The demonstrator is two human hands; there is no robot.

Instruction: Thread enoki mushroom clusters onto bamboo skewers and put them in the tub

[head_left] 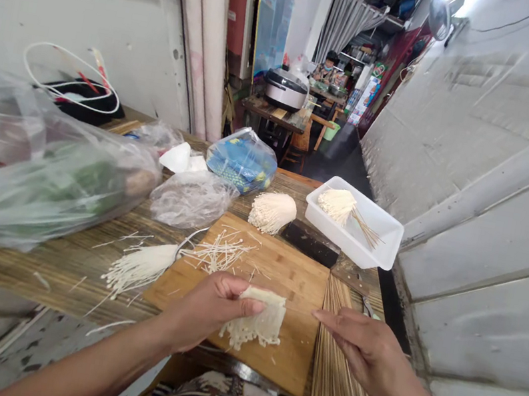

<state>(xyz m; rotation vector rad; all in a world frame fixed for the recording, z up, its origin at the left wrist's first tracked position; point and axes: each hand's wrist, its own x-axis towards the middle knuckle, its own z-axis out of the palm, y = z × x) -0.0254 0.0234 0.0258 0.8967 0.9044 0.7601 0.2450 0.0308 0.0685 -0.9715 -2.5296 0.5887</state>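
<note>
We are pinching a flat enoki bunch in our left grip while our right grip is hovering open beside the bamboo skewers.

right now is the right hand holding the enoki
No, the right hand is apart from the enoki mushrooms, which the left hand is holding.

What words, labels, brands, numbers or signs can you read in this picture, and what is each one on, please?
Nothing here can be read clearly.
Wall poster: its print is too small to read.
Cartons by the far wall: their print is too small and blurred to read.
Blue plastic bag: its print is too blurred to read.
</note>
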